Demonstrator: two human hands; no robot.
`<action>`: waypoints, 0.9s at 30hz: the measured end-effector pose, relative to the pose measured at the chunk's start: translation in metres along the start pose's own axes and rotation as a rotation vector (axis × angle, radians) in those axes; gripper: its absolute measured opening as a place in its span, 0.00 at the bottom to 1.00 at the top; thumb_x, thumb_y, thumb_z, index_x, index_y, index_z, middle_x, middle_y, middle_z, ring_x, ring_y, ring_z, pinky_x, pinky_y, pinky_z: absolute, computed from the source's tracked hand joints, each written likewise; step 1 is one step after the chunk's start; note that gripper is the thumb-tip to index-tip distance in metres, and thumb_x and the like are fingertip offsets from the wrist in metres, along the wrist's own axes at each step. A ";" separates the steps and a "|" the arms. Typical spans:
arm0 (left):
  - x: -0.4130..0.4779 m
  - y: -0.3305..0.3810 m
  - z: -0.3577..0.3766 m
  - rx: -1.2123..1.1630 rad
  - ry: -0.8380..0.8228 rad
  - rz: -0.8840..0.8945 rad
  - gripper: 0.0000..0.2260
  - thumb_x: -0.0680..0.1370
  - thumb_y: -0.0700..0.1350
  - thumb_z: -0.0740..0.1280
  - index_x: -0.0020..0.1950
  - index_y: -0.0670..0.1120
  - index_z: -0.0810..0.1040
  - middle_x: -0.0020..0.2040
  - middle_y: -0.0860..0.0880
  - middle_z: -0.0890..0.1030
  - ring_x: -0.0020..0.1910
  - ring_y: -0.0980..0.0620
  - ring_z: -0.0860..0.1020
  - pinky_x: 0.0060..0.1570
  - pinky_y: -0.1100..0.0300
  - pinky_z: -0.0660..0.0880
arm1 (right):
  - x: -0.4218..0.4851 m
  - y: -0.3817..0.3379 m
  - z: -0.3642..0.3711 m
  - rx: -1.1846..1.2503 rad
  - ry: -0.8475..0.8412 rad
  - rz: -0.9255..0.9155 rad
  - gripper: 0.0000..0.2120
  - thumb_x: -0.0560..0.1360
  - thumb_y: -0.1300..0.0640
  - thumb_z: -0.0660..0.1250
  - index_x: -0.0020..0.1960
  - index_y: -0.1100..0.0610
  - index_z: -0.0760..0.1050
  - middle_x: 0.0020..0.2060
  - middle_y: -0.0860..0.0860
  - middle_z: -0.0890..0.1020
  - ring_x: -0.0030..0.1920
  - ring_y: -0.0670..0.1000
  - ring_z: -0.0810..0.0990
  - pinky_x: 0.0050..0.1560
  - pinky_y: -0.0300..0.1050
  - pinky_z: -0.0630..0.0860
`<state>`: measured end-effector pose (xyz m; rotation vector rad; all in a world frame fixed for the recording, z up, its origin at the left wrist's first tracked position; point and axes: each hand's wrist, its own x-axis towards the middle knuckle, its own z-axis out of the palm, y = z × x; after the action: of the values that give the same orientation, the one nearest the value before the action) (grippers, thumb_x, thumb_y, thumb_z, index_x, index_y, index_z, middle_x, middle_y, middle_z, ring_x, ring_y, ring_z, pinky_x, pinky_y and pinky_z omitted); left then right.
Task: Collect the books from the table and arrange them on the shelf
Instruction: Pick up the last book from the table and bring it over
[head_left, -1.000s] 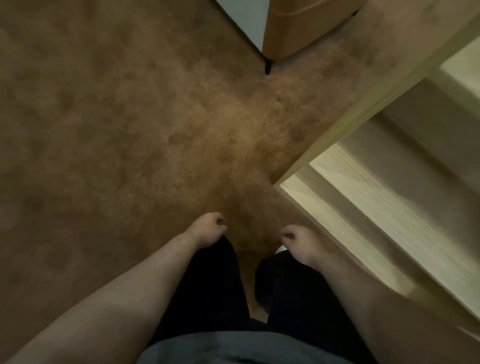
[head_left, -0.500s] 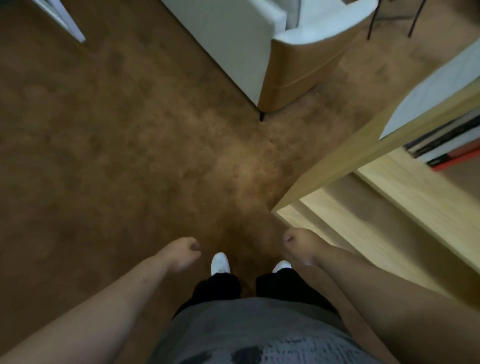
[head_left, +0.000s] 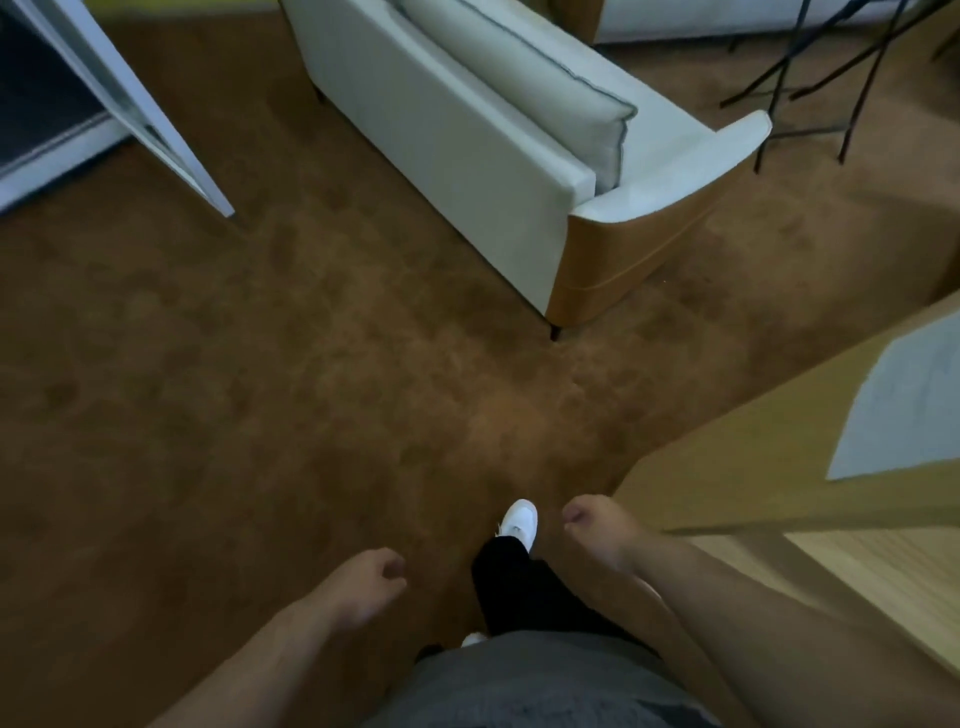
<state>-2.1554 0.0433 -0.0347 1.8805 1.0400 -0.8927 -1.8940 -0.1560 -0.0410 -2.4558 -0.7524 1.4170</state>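
View tilted up: whole sofa (head_left: 519, 171) now seen, far; one white shoe (head_left: 519, 522) stepped forward, other drawn near.

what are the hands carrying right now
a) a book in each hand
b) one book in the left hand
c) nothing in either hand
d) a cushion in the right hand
C: the left hand and the right hand both hang loosely curled above the carpet, with nothing in them.

A carpeted living room: sofa (head_left: 467, 119), wooden shelf (head_left: 779, 457).
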 end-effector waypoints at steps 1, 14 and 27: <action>0.008 0.007 -0.015 0.008 0.004 -0.004 0.18 0.80 0.50 0.64 0.69 0.47 0.75 0.67 0.49 0.77 0.66 0.51 0.75 0.65 0.61 0.70 | 0.013 -0.003 -0.006 -0.011 -0.017 0.008 0.10 0.78 0.58 0.64 0.56 0.56 0.81 0.53 0.53 0.84 0.56 0.54 0.81 0.59 0.48 0.77; 0.102 0.117 -0.178 -0.042 0.103 0.090 0.09 0.80 0.43 0.65 0.60 0.48 0.78 0.62 0.46 0.80 0.59 0.51 0.77 0.59 0.60 0.71 | 0.092 -0.010 -0.106 0.066 0.014 0.199 0.09 0.80 0.57 0.64 0.57 0.55 0.80 0.50 0.50 0.79 0.54 0.51 0.79 0.49 0.40 0.72; 0.257 0.231 -0.341 0.429 -0.106 0.252 0.18 0.81 0.49 0.63 0.70 0.48 0.74 0.67 0.49 0.77 0.64 0.51 0.76 0.63 0.61 0.71 | 0.161 -0.062 -0.249 0.293 0.128 0.399 0.15 0.83 0.55 0.61 0.67 0.55 0.77 0.64 0.53 0.79 0.65 0.54 0.77 0.62 0.44 0.74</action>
<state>-1.7763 0.3463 -0.0347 2.2252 0.5581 -1.1131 -1.6358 -0.0005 -0.0067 -2.5133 -0.0180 1.3547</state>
